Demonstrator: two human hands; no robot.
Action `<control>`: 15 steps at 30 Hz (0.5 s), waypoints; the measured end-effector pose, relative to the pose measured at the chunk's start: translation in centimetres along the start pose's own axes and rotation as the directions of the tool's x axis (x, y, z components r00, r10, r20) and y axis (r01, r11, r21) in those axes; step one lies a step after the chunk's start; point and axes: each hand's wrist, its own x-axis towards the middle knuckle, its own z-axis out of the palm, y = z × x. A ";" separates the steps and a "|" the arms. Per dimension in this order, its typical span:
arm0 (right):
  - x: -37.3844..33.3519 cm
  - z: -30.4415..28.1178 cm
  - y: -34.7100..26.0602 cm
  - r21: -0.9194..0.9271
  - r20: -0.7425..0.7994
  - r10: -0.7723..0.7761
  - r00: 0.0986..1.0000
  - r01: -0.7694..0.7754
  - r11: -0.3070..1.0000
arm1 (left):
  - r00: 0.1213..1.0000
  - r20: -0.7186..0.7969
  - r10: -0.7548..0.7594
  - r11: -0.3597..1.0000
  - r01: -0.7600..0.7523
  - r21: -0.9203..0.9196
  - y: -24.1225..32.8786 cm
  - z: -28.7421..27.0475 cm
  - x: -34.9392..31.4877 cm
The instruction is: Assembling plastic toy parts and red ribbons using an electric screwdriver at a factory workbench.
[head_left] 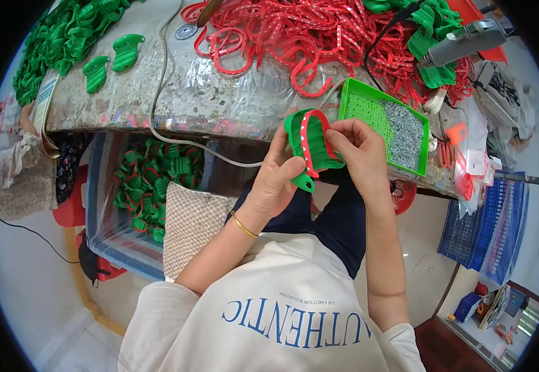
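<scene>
In front of my body my left hand (272, 173) is closed round the side of a green ribbed plastic part (303, 139), shaped like a hollow jaw. Along its rim curves a red strip with white teeth (307, 131). My right hand (361, 149) pinches at the right side of the same piece, fingertips on the red strip's edge; whether a small pin is between them is hidden. Close by the right hand, a bright green tray (427, 146) on the table edge holds a heap of small silvery metal pins (406, 133).
Red toothed strips (319, 31) pile up at the table's back. Green parts (65, 37) heap at far left; two lie apart nearby. A grey tool (465, 43) hangs at upper right. A lined crate (99, 211) of assembled pieces stands lower left. Another person's sleeve (21, 167) shows at left.
</scene>
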 end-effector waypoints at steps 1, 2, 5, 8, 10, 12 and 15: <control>-0.1 0.1 0.0 0.000 0.003 0.002 1.000 -0.002 1.000 | 1.000 -0.017 0.002 0.999 -0.002 0.036 -0.1 -0.1 0.0; -0.3 0.3 0.1 -0.041 -0.025 -0.012 1.000 0.011 0.999 | 0.999 -0.034 0.005 0.997 -0.002 0.071 -0.2 -0.3 0.0; -0.4 0.6 0.4 -0.072 -0.057 -0.028 0.998 0.024 0.997 | 0.999 -0.031 0.028 0.995 -0.025 0.101 0.0 0.1 -0.1; -0.5 0.8 0.7 -0.061 -0.069 -0.030 0.997 0.026 0.998 | 0.997 -0.049 0.067 0.981 -0.057 0.183 0.1 0.4 -0.2; -0.5 0.9 1.0 -0.059 -0.073 -0.030 0.997 0.025 0.998 | 0.996 -0.051 0.077 0.975 -0.065 0.213 0.0 0.3 -0.1; -0.4 0.9 1.3 -0.045 -0.073 -0.026 0.997 0.023 0.999 | 0.995 -0.052 0.086 0.968 -0.071 0.243 0.0 0.3 0.0; -0.3 0.9 1.4 -0.041 -0.077 -0.018 0.997 0.014 0.999 | 0.994 -0.069 0.083 0.958 -0.061 0.278 -0.1 0.2 0.2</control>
